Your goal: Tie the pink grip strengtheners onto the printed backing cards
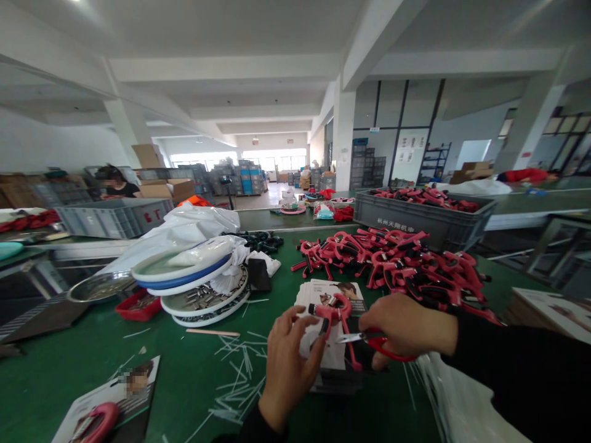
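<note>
My left hand (290, 363) grips a pink plastic tool with black parts (336, 314), which stands over a stack of printed cards (323, 301) on the green work surface (92, 369). My right hand (406, 326) holds red-handled scissors (383, 347) from the right. Their steel blades (351, 337) point left and reach the pink tool. A heap of similar pink and black tools (392, 264) lies just beyond my hands. Part of the tool is hidden by my fingers.
Cut white plastic strips (235, 384) are scattered left of my hands. Stacked round trays (198, 289) and a white plastic bag (184, 224) stand at the left. A grey crate of pink tools (425, 218) sits behind the heap. A person (117, 184) sits far back left.
</note>
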`<state>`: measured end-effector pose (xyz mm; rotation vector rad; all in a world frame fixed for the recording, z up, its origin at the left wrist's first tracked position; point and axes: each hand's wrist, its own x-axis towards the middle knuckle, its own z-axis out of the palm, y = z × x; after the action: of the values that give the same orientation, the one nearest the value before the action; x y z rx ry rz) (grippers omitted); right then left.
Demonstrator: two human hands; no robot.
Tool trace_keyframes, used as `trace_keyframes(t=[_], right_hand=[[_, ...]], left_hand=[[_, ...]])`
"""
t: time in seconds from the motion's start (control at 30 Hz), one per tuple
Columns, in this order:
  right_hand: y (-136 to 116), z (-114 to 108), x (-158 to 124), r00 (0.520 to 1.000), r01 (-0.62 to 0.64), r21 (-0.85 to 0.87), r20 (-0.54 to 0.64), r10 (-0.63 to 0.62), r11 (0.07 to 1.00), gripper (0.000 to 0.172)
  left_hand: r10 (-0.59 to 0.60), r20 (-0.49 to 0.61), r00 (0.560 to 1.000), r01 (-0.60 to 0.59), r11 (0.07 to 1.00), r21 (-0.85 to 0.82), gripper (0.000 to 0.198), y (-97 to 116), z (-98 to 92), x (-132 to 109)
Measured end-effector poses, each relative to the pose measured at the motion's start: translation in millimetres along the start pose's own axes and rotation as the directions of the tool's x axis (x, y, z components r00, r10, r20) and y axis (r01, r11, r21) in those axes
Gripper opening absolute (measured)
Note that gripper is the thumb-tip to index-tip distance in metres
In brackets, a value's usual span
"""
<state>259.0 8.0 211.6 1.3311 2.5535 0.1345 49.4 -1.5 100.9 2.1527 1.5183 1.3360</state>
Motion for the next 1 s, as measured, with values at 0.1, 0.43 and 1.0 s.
trace_keyframes(t=[0.1, 0.43, 1.0], right_hand=[[-8.6, -8.4, 9.4, 0.995, 0.014, 0.021, 0.094, -0.016, 1.000, 0.042], [10.1, -2.9, 24.7, 0.991, 0.074, 0.174, 0.099, -0.092, 0.982, 0.042], [3.2, -12.8, 41.8, 0.960, 0.109, 0.246, 0.225, -0.167, 0.963, 0.049]], left_hand=[[-0.008, 0.161, 0.987, 0.018, 0.998, -0.062, 0.014, -2.9, -1.8, -7.9], [-0.125, 0.163, 0.979, 0.155, 0.970, -0.187, 0.012, -19.0, 7.2, 1.5], [-0.147, 0.288, 0.946, 0.229, 0.934, -0.276, 0.017, -23.8, 5.0, 12.9]])
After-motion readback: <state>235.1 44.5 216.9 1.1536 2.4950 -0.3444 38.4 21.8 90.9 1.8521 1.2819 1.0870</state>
